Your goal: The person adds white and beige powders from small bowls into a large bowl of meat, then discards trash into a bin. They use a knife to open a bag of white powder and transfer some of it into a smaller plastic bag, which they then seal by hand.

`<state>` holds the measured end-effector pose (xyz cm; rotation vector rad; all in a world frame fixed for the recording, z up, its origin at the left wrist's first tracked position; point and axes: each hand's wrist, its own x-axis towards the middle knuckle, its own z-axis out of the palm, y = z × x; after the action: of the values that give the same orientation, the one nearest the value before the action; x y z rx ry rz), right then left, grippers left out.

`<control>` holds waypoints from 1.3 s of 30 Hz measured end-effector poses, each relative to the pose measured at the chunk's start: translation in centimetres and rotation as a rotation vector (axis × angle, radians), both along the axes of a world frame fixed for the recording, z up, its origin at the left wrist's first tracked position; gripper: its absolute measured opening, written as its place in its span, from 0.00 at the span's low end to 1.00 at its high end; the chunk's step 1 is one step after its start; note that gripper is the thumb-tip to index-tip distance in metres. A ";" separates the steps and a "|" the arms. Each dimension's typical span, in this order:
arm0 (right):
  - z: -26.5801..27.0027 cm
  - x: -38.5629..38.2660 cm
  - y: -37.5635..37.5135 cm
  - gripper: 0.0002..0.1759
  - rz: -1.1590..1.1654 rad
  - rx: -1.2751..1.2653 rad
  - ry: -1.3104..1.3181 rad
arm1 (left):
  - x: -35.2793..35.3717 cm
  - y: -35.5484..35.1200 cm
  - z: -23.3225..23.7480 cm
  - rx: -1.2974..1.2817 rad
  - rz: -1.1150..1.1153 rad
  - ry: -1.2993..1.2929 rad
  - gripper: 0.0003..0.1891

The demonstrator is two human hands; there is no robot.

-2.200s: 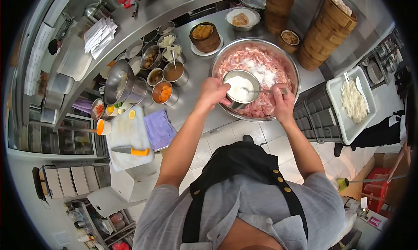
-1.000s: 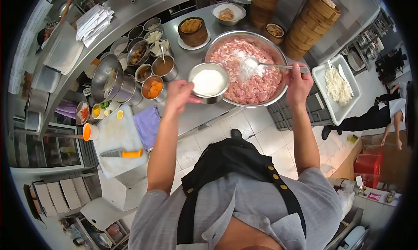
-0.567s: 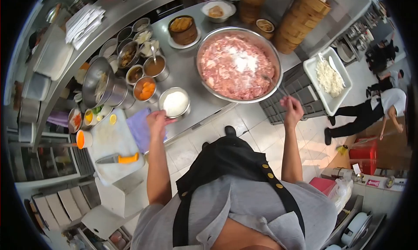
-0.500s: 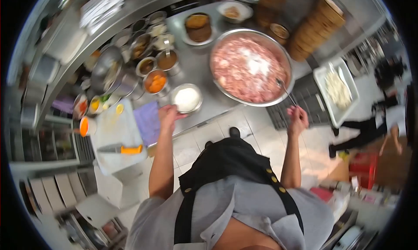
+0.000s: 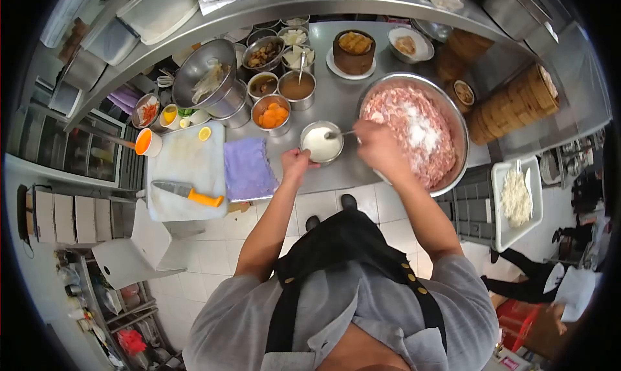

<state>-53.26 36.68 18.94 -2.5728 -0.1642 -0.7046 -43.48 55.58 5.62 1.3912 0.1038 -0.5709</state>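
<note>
My left hand (image 5: 297, 164) grips the near-left rim of a small metal bowl (image 5: 321, 142) of white powder or cream, which stands on the steel counter. My right hand (image 5: 380, 148) is closed round the handle of a metal spoon (image 5: 335, 135), whose head is at the white contents of that bowl. The right hand is over the left edge of a large metal bowl (image 5: 460, 144) of raw minced meat (image 5: 394, 106). A patch of white powder (image 5: 424, 133) lies on the meat.
To the left are a purple cloth (image 5: 247, 169) and a white cutting board (image 5: 187, 161) with an orange-handled knife (image 5: 206, 197). Metal pots of ingredients (image 5: 271, 115) stand behind. Bamboo steamers (image 5: 514, 106) and a white tray (image 5: 498, 232) are right. Another person (image 5: 550, 283) stands at far right.
My right hand has moved the spoon from the right side of the meat bowl leftward to the small bowl. The view has shifted, and my left hand is still at the small bowl.
</note>
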 end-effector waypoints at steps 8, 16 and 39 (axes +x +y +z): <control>2.6 11.7 -7.0 0.22 0.105 0.396 0.596 | -1.3 -0.6 -1.2 0.034 0.139 -0.014 0.07; -11.5 27.1 -32.4 0.38 -0.200 1.175 0.719 | 3.3 -6.7 14.5 0.665 0.130 -0.409 0.15; -15.3 28.7 -38.8 0.42 0.294 0.398 0.561 | 21.8 -26.0 5.1 0.035 0.044 -0.013 0.27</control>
<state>-24.52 -2.12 3.64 -2.1942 -0.1888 0.0974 -21.70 29.63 10.77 1.4226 0.1342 -0.5257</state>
